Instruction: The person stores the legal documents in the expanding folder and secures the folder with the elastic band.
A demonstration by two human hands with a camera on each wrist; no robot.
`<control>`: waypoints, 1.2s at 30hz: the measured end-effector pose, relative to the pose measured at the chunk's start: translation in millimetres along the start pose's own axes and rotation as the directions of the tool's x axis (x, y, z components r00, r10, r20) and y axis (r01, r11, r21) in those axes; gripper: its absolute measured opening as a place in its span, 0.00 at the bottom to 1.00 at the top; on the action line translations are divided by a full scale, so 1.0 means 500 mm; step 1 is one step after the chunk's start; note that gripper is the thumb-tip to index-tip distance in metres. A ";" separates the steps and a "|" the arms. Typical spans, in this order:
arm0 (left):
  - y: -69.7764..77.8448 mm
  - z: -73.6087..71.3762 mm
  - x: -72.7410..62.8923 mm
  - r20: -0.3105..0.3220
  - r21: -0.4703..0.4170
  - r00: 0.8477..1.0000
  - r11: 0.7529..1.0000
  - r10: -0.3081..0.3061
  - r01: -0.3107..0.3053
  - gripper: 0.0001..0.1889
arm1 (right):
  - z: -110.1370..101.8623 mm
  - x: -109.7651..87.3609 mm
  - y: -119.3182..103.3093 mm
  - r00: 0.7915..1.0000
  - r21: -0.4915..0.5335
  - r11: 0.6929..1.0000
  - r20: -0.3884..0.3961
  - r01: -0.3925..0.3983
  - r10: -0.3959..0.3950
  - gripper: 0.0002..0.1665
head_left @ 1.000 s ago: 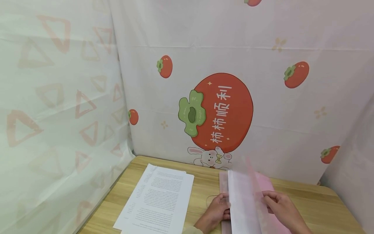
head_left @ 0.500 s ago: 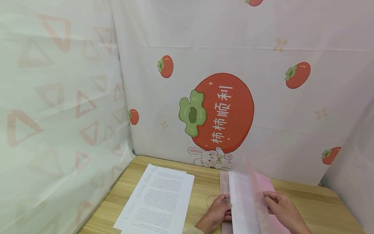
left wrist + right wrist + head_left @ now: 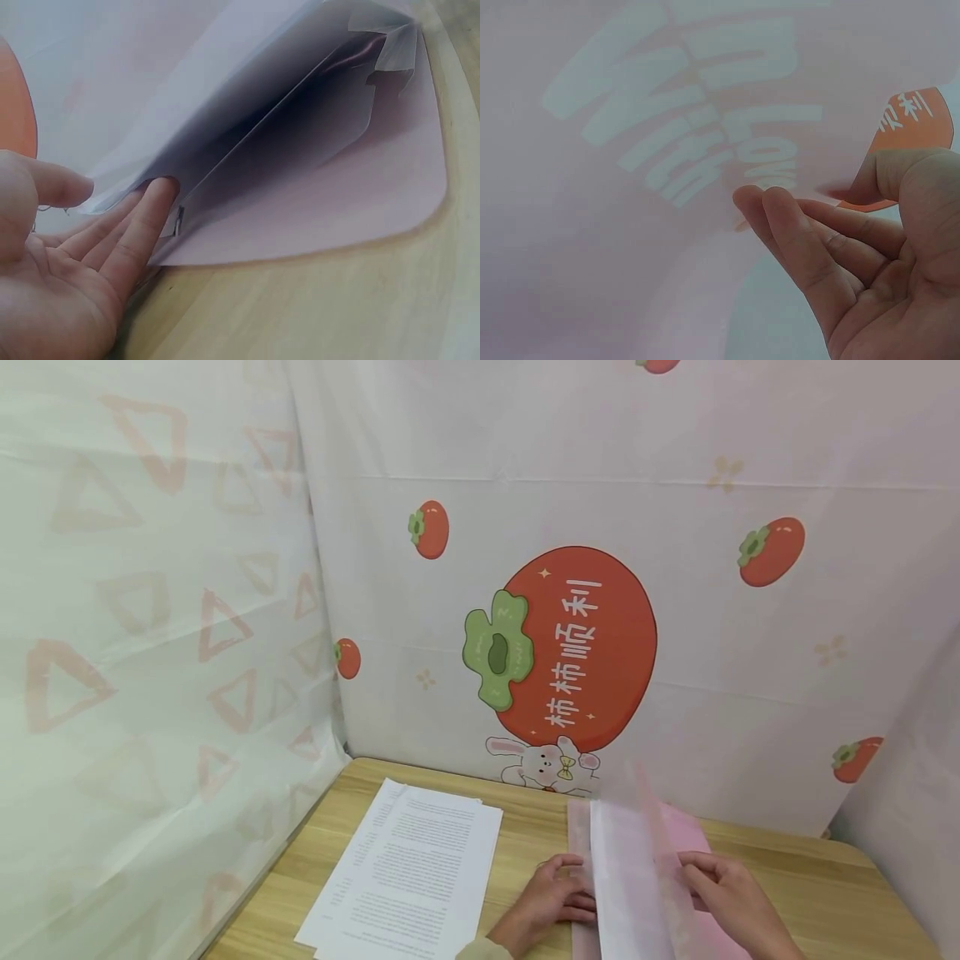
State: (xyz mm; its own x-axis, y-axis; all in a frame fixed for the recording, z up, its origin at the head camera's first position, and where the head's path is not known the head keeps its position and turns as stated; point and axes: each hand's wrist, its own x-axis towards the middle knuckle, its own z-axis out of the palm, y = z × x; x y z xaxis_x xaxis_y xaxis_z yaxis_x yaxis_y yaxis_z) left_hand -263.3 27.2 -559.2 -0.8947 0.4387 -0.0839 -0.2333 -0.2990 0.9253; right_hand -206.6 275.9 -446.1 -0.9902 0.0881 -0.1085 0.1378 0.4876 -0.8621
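A translucent pink document folder (image 3: 688,831) lies spread on the wooden table, its pocket layers raised and fanned. White sheets (image 3: 618,885) stand in it. At the folder's left edge is my left hand (image 3: 551,897); in the left wrist view its fairly straight fingers (image 3: 146,232) reach under the raised layers, with the thumb on the other side of their edge. My right hand (image 3: 727,889) pinches the folder's lifted pink cover. In the right wrist view, fingertips (image 3: 780,210) press one face of the film, which bears white lettering, and the thumb shows blurred through it.
A stack of printed pages (image 3: 412,868) lies on the table (image 3: 528,827) to the left of the folder. Behind the table hangs a white cloth (image 3: 675,727) with printed persimmons, and another cloth (image 3: 187,710) hangs on the left.
My left hand has shifted slightly along the folder's edge, its fingers spread farther apart than before. The thin cord loop beside it is now mostly hidden. The right hand keeps its grip.
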 end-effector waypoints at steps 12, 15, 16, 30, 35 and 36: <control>0.033 -0.058 -0.028 0.024 0.120 0.999 0.992 0.022 -0.025 0.19 | -0.002 0.002 0.007 1.000 0.010 1.000 0.006 -0.005 0.005 0.25; 0.048 -0.075 -0.040 0.026 0.170 0.998 0.984 0.051 -0.055 0.19 | -0.002 0.002 0.007 1.000 0.008 1.000 0.007 -0.005 0.005 0.25; 0.053 -0.081 -0.045 0.023 0.192 0.998 0.979 0.062 -0.065 0.19 | -0.002 0.002 0.008 1.000 0.007 1.000 0.005 -0.008 0.008 0.25; 0.136 -0.210 -0.116 -0.015 0.552 0.991 0.827 0.131 -0.101 0.20 | 0.000 0.006 0.009 1.000 0.024 1.000 0.009 0.004 -0.004 0.24; 0.162 -0.264 -0.148 -0.055 0.735 0.982 0.673 0.179 -0.082 0.17 | 0.001 0.007 0.010 1.000 0.020 1.000 0.010 -0.001 0.001 0.24; 0.167 -0.274 -0.155 -0.063 0.761 0.979 0.644 0.193 -0.078 0.17 | 0.000 0.007 0.010 1.000 0.018 1.000 0.010 0.000 -0.001 0.24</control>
State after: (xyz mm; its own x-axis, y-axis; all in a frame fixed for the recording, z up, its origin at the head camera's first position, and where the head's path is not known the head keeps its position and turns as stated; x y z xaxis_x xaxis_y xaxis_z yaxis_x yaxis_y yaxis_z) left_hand -265.8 -147.9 -526.4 -0.9451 0.3187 0.0728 0.2093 0.4188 0.8836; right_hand -209.3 278.4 -450.8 -0.9904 0.0788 -0.1132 0.1371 0.4721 -0.8708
